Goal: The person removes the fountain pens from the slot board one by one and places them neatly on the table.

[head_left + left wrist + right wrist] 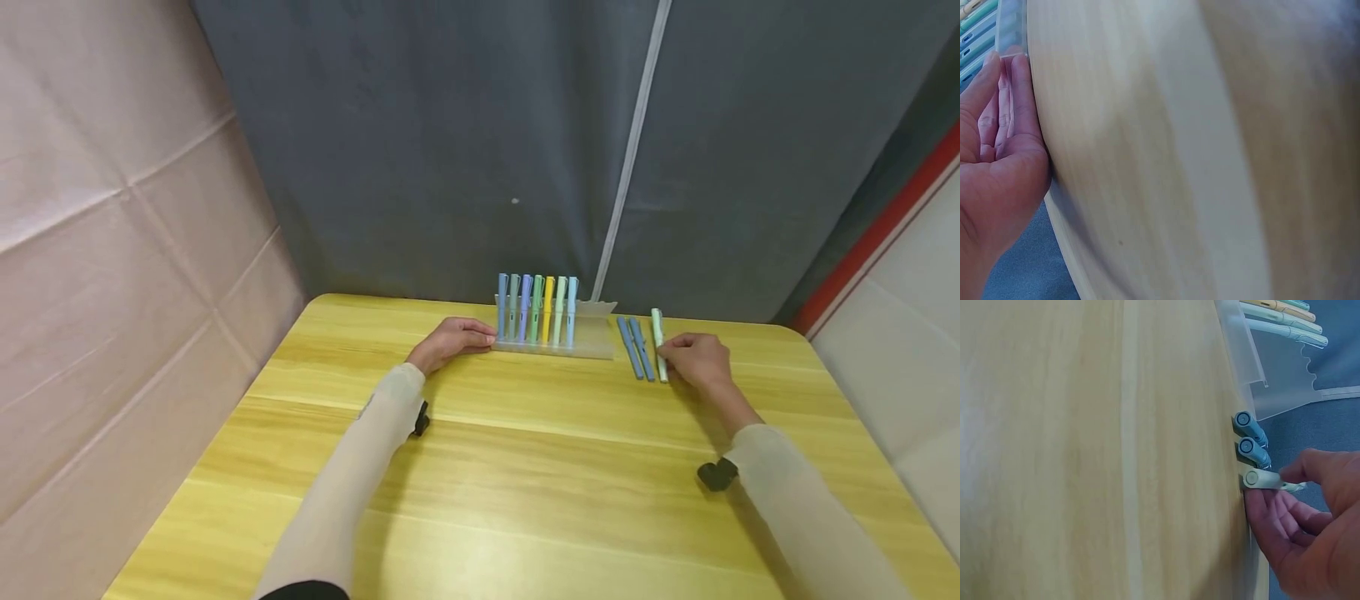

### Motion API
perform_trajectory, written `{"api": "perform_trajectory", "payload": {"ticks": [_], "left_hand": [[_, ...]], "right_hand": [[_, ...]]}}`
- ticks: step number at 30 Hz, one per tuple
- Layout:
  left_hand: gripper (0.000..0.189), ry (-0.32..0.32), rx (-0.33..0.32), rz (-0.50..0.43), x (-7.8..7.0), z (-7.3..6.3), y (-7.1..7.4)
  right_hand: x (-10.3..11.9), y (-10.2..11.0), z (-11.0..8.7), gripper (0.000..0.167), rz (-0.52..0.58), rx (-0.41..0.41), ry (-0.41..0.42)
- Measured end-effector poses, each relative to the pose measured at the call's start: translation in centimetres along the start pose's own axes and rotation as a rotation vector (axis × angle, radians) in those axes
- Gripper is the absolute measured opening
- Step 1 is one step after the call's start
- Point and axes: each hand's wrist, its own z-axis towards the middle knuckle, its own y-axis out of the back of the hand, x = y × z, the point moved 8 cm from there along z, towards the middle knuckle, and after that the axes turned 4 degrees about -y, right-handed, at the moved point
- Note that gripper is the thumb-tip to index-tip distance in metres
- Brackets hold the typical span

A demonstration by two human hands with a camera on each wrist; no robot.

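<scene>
A clear plastic pen stand (596,340) stands at the back of the table, holding several capped pens upright in a row, among them a yellow pen (548,310). At its left end my left hand (453,340) pinches the stand's edge between thumb and fingers; the left wrist view shows the fingertips at the clear corner of the stand (1012,28). To the right of the stand, my right hand (699,360) pinches a pale green pen (657,333) between thumb and fingers. Beside that pen, two blue pens (1249,427) lie next to each other on the table.
The wooden table (480,483) has its back edge against a dark grey curtain (435,150). Pale pink sheeting (135,275) hangs on the left. A white panel with a red strip (877,229) stands to the right.
</scene>
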Motion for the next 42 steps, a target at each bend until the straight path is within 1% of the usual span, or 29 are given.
{"api": "perform_trajectory", "payload": {"ticks": [6, 10, 14, 25, 35, 42], "left_hand": [[0.030, 0.001, 0.008, 0.002, -0.1, -0.1, -0.1], [0.030, 0.002, 0.008, 0.006, -0.3, -0.2, -0.1], [0.030, 0.007, 0.002, 0.005, -0.3, -0.3, -0.1], [0.030, 0.012, 0.010, 0.008, -0.2, -0.2, 0.0], [0.030, 0.000, 0.018, 0.006, 0.0, 0.2, 0.1], [0.030, 0.003, 0.019, 0.002, 0.0, 0.1, 0.1]], "right_hand": [[0.0, -0.4, -0.1, 0.038, -0.032, 0.054, -0.022], [0.2, -0.5, 0.0, 0.037, -0.022, 0.079, -0.034], [0.5, -0.6, 0.0, 0.034, -0.005, 0.087, -0.034], [0.9, -0.5, 0.0, 0.028, -0.080, 0.042, 0.025], [0.9, -0.4, 0.1, 0.027, -0.068, 0.005, 0.063], [1.0, -0.5, 0.2, 0.029, -0.082, 0.001, 0.075]]}}
